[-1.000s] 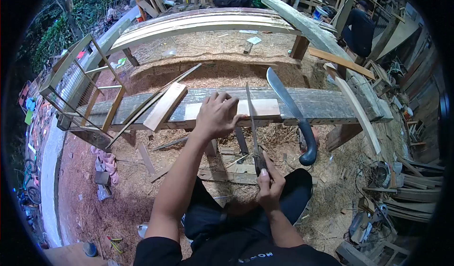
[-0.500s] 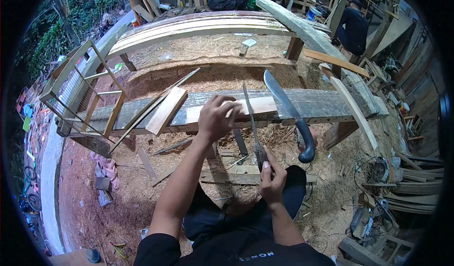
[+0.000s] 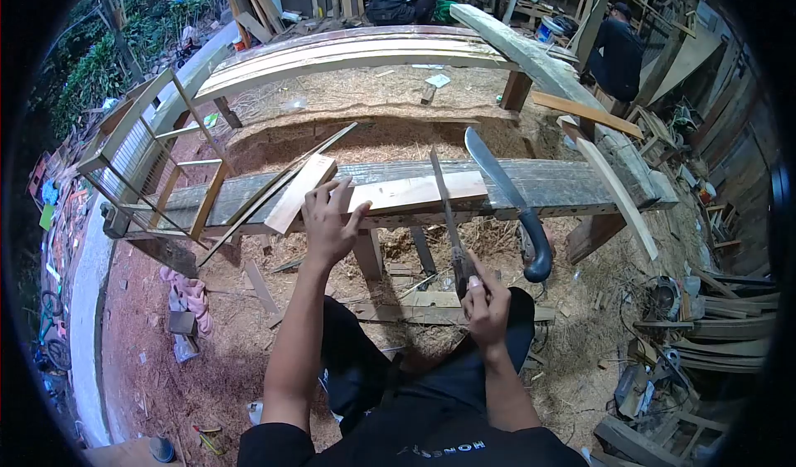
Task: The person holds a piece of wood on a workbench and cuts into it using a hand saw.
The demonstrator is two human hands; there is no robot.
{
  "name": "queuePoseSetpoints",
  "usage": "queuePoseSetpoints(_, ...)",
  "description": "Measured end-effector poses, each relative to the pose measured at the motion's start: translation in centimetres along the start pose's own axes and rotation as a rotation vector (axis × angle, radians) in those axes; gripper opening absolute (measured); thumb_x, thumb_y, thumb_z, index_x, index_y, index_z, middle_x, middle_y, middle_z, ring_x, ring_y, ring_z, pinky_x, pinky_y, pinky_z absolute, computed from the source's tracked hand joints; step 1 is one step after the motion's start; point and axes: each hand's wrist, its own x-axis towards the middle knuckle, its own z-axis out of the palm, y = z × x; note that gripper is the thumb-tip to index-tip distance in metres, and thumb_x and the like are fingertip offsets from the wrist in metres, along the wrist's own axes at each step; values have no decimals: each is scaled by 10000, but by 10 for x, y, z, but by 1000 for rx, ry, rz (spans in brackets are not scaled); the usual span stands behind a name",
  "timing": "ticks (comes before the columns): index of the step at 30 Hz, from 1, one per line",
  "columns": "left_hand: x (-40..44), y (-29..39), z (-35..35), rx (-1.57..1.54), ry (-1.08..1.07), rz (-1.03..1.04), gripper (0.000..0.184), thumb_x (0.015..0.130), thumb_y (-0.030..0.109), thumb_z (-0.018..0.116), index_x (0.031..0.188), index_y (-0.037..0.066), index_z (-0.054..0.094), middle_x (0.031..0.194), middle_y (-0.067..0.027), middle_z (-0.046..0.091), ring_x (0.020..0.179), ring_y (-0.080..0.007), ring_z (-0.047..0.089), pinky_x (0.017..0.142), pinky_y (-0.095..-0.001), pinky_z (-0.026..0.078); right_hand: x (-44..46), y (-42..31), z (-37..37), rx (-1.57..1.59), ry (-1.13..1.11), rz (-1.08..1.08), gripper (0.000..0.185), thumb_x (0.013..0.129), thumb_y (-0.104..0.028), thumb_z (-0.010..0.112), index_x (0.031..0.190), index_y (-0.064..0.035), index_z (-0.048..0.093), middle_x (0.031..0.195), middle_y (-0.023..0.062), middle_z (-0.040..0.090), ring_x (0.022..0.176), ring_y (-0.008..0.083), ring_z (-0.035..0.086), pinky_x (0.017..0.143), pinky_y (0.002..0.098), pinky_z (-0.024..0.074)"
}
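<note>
A pale wooden block [image 3: 414,192] lies lengthwise on a weathered timber beam [image 3: 543,181]. My left hand [image 3: 333,225] is at the block's left end, fingers spread and thumb near its front edge. It covers that end, and firm contact cannot be made out. My right hand [image 3: 487,305] is closed round the dark handle of a long narrow-bladed tool [image 3: 446,206]. The blade, nearly edge-on, crosses over the block; knife or saw, I cannot tell. Right of it, a machete [image 3: 502,177] with a hooked black handle rests on the beam. A second block [image 3: 300,192] lies left of my left hand.
A wooden frame with bars [image 3: 153,164] stands at the beam's left end. Thin strips [image 3: 282,177] lie beside it. A curved plank [image 3: 618,193] leans at the right. Boards [image 3: 356,56] span the back. Two people [image 3: 618,48] sit farther off. Shavings cover the ground.
My left hand has moved left and lower, from above the block to its left end. My right hand still holds the long-bladed tool, shifted slightly. The view has moved a little.
</note>
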Motion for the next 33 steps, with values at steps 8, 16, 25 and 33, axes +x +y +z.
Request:
queuePoseSetpoints(8,-1,-10,1,-117,-114,12,544,865,394,837,1304,111,682,1309,-106,630,1242,-314,539,1077,-462,359,-11,-38,-4,129,9,-149,418,1003,-138,596,1388,10,660,771,-21,583,637,43,470,576,229,384)
queuePoseSetpoints(16,-2,-10,3,-549,-22,26,545,732,-39,835,1227,68,635,1123,-117,685,1074,-327,675,899,-420,553,-15,-34,-7,-4,132,-295,272,1002,-142,601,1172,-9,766,678,-40,564,592,26,452,539,237,345)
queuePoseSetpoints(25,11,-4,-6,-343,127,114,435,703,-113,811,1100,61,767,1088,-115,712,1053,-299,717,909,-378,586,-14,-18,-30,88,198,-441,271,1066,-124,511,1200,47,674,589,-53,417,490,23,341,453,229,294)
queuePoseSetpoints(33,7,-20,0,-324,30,154,430,695,-52,874,1086,78,747,1158,-95,681,1099,-285,682,920,-393,587,-21,-16,-26,184,187,-340,274,1047,-142,526,1174,28,699,618,-48,441,512,32,372,477,234,301)
